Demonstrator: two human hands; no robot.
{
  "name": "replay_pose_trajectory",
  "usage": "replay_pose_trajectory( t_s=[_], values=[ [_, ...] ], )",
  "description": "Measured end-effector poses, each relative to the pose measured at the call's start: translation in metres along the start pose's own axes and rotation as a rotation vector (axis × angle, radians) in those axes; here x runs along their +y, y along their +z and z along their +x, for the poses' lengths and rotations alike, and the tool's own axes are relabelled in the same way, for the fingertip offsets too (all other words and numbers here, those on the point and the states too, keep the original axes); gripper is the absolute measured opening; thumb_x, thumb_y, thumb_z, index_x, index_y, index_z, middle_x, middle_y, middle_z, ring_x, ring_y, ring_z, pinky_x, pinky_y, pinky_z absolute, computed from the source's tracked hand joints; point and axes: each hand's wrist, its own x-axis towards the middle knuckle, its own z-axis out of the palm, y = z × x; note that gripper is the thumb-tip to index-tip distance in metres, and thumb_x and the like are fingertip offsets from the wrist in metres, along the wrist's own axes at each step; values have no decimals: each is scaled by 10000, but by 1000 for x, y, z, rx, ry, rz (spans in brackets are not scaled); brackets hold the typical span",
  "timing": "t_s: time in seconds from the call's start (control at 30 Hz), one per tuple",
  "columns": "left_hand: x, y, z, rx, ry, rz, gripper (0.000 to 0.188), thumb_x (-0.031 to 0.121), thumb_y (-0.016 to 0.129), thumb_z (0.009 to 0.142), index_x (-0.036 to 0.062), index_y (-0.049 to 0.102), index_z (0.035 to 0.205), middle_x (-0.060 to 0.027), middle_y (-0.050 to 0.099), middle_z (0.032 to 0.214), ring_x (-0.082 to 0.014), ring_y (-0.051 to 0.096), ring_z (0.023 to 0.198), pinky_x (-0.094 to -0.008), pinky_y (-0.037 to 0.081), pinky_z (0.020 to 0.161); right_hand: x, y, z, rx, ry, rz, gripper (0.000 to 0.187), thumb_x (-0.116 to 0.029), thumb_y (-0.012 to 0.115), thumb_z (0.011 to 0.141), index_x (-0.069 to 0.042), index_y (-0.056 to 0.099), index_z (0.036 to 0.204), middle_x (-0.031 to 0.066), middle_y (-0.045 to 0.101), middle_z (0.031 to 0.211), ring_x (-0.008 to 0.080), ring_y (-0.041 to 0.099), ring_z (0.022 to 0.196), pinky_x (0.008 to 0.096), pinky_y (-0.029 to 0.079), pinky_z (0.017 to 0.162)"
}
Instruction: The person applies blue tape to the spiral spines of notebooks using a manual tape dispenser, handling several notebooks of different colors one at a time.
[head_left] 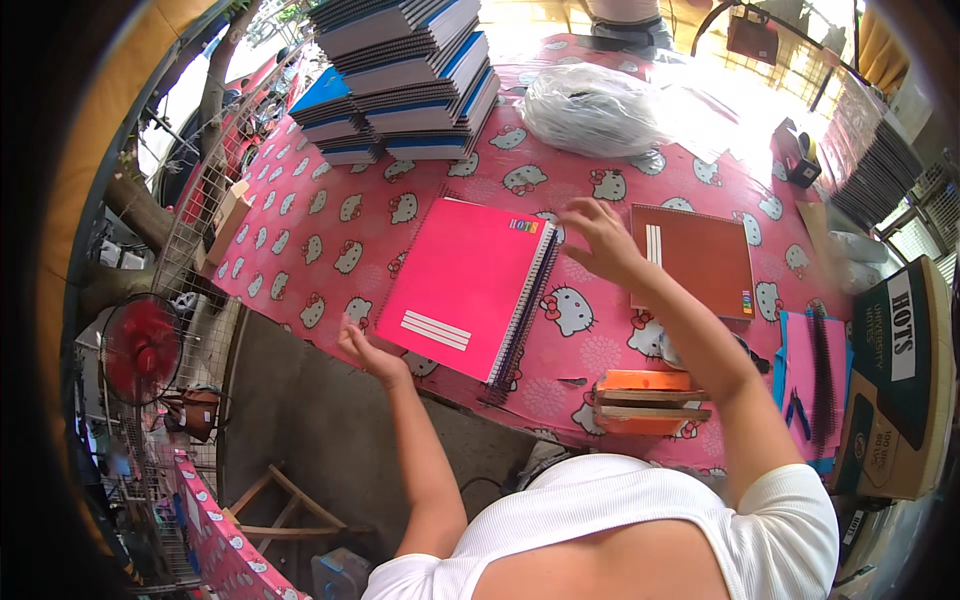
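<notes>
A stack of spiral notebooks with a bright pink one [465,285] on top lies on the table before me, its wire binding along the right side. At its lower left corner is my left hand [370,352], palm turned up and fingers loosely apart, with nothing visible in it. My right hand [605,240] hovers off the stack's upper right side, fingers spread and bent, holding nothing. Under my right forearm a brown notebook [700,255] lies partly covered. Nearer to me sits an orange block with wooden layers [652,402].
Tall piles of blue-covered notebooks [415,90] stand at the far left. A clear plastic bundle [590,110] lies at the back. On the right are blue-handled pliers [797,412], a black spiral binding [822,385] and a green-and-brown carton [890,385]. A red fan [143,348] stands left.
</notes>
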Motion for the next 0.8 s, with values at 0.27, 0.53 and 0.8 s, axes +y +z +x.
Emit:
replay_pose_trajectory(
  t_s=[0.27, 0.53, 0.8],
  values=[
    [159, 90, -138, -1020, 269, -47, 264, 98, 607, 890, 37, 534, 1137, -107, 520, 1236, -206, 486, 1181, -346, 365, 1025, 44, -51, -110, -655, 76, -309, 166, -154, 683, 706, -126, 680, 869, 121, 533, 1016, 295, 553, 963, 409, 495, 776],
    [119, 60, -296, -1599, 812, 637, 466, 196, 635, 831, 154, 497, 1273, -66, 393, 1398, -237, 356, 1307, -682, 118, 1027, 54, -66, -97, -634, 1, -61, 231, -78, 649, 713, -52, 681, 940, 141, 646, 895, 331, 631, 832, 409, 506, 754],
    [121, 58, -301, -1558, 793, 607, 413, 132, 600, 836, 168, 530, 1242, -46, 435, 1364, -220, 372, 1291, -685, 106, 1025, 55, -69, -99, -647, 25, -20, 284, -41, 636, 711, -59, 682, 991, 146, 653, 947, 336, 630, 864, 412, 506, 766]
  ],
)
